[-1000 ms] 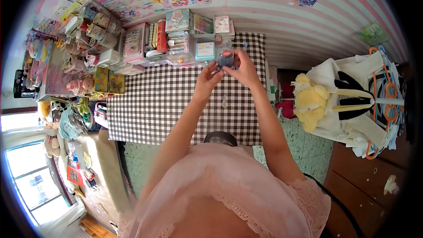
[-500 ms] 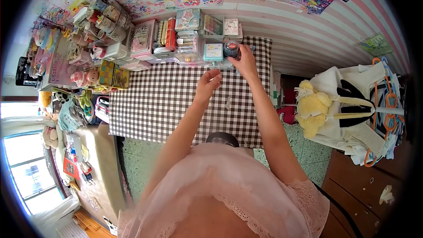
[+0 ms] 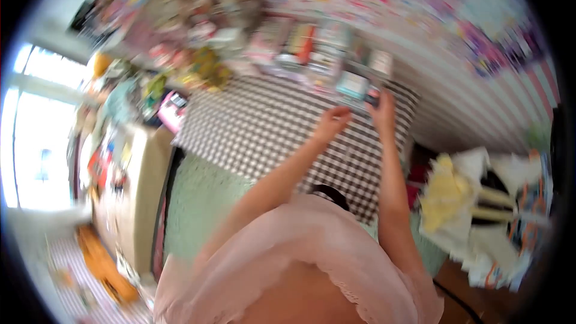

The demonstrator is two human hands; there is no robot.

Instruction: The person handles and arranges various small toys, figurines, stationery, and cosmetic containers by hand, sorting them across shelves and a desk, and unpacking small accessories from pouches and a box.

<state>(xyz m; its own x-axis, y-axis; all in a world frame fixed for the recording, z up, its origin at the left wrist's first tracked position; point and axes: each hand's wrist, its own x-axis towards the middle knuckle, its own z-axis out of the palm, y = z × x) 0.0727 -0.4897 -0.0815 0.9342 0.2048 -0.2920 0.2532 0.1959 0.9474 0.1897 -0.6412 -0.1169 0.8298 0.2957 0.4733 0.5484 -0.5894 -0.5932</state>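
At the right back of the checkered tablecloth point(image 3: 264, 126), my right hand point(image 3: 384, 111) is closed around a small dark round container point(image 3: 373, 95) with a reddish patch on top. Just left of the container sits a turquoise box with a white lid point(image 3: 353, 85), close to my fingers. My left hand point(image 3: 333, 123) hovers over the cloth in front of that box. Its fingers are loosely bent and nothing shows in them. Motion blurs the whole view, so fine detail is lost.
Clear organisers point(image 3: 324, 63) and stationery line the back of the table. Stuffed toys and a yellow patterned box point(image 3: 207, 66) stand at the back left. A pink case point(image 3: 173, 111) lies beyond the left edge. Clothes on hangers point(image 3: 480, 210) hang at the right.
The view has turned and blurred, so the table appears tilted and shifted right. My right hand keeps its hold on the dark round container. The left hand stays near the turquoise box.
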